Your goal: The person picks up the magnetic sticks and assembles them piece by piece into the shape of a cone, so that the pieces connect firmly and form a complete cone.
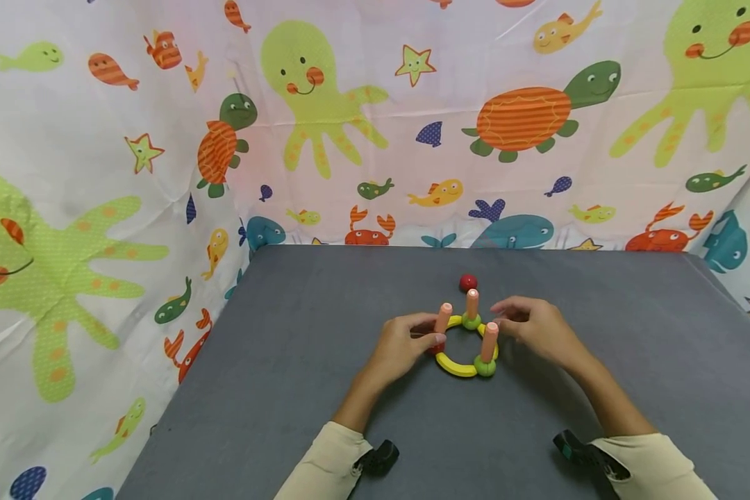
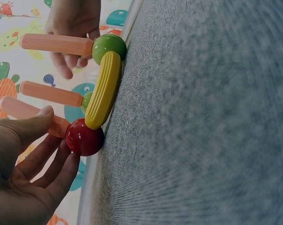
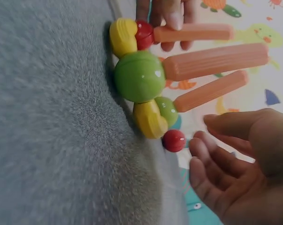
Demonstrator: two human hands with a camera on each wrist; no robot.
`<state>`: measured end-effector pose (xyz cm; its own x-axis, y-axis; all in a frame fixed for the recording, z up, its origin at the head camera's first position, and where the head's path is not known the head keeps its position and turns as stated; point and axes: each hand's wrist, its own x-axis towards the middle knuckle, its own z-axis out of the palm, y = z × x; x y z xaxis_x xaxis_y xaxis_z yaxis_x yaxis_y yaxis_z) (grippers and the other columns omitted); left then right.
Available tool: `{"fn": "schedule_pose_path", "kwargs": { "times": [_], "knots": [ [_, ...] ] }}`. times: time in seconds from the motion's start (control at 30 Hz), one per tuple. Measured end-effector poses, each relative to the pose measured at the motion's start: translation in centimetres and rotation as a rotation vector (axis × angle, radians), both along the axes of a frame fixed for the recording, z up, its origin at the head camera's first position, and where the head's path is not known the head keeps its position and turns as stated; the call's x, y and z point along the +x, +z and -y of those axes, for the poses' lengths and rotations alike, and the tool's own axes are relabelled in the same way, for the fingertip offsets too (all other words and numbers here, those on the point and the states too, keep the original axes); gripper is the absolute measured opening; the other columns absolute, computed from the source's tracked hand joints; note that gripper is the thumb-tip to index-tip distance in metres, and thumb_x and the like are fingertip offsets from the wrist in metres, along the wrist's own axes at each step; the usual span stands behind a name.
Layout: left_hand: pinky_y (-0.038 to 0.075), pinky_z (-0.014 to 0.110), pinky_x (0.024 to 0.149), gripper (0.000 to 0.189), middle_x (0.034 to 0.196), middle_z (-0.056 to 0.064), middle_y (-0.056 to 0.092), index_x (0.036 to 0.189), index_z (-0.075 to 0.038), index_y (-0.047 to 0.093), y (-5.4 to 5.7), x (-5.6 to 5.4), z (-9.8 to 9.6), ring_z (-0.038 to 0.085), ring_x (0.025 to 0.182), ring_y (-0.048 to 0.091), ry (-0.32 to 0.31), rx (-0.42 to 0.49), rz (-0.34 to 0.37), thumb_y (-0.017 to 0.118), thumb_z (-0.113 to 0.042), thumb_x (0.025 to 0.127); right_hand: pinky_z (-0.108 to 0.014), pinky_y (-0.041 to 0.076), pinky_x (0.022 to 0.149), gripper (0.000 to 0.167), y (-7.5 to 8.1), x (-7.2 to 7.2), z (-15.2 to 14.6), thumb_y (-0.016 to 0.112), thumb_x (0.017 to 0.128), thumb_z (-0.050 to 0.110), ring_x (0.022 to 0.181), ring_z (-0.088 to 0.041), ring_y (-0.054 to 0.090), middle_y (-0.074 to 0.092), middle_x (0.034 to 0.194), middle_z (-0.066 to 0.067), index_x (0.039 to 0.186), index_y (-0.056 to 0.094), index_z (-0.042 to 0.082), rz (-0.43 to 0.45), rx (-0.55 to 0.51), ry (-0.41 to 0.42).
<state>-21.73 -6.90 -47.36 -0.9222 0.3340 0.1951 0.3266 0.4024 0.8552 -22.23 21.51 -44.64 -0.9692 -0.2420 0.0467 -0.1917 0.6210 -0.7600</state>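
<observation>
A ring of curved yellow pieces (image 1: 456, 367) joined by balls lies on the grey surface, with three orange sticks standing up from the balls. My left hand (image 1: 405, 345) is at the ring's left side, pinching the orange stick (image 2: 21, 108) on the red ball (image 2: 85, 137) between thumb and fingers; the fingertips reach down to that ball. Green balls (image 1: 485, 366) carry the other two orange sticks (image 1: 489, 342). My right hand (image 1: 537, 330) hovers just right of the ring, fingers loosely bent and holding nothing. In the right wrist view its fingertips stand apart from the toy.
A loose red ball (image 1: 468, 282) sits behind the ring. The grey tabletop (image 1: 287, 403) runs back to a curtain (image 1: 362, 90) printed with sea animals, which also hangs along the left side. Dark wrist cameras (image 1: 380, 458) are strapped at both sleeves.
</observation>
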Motion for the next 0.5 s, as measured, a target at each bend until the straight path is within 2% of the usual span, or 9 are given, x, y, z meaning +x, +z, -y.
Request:
{"fn": "schedule_pose_path", "kwargs": {
  "times": [0.2, 0.33, 0.5],
  "knots": [
    [0.058, 0.027, 0.095, 0.033, 0.118, 0.0, 0.078, 0.129, -0.013, 0.077, -0.1, -0.1, 0.0, 0.01, 0.106, 0.073, -0.001, 0.006, 0.0, 0.08, -0.023, 0.097, -0.035, 0.057, 0.077, 0.039, -0.5, -2.0, 0.8, 0.071, 0.104, 0.027, 0.1, -0.03, 0.07, 0.074, 0.115, -0.014, 0.135, 0.068, 0.004, -0.058, -0.01, -0.089],
    [0.058, 0.026, 0.095, 0.033, 0.119, 0.0, 0.078, 0.129, -0.013, 0.076, 0.0, -0.1, 0.0, 0.01, 0.107, 0.073, 0.008, 0.007, 0.012, 0.08, -0.021, 0.097, -0.047, 0.058, 0.088, 0.044, -0.8, -3.4, 1.4, 0.072, 0.104, 0.029, 0.109, -0.034, 0.069, 0.073, 0.119, -0.017, 0.14, 0.064, 0.005, -0.114, 0.009, -0.115],
    [0.057, 0.026, 0.095, 0.033, 0.119, 0.0, 0.078, 0.129, -0.012, 0.076, 0.0, -0.1, 0.0, 0.01, 0.107, 0.073, 0.003, 0.012, 0.012, 0.08, -0.022, 0.098, -0.06, 0.053, 0.099, 0.049, -1.4, -4.9, 1.9, 0.071, 0.104, 0.03, 0.117, -0.039, 0.066, 0.07, 0.128, -0.022, 0.146, 0.06, 0.005, -0.121, -0.018, -0.113]
  ]
}}
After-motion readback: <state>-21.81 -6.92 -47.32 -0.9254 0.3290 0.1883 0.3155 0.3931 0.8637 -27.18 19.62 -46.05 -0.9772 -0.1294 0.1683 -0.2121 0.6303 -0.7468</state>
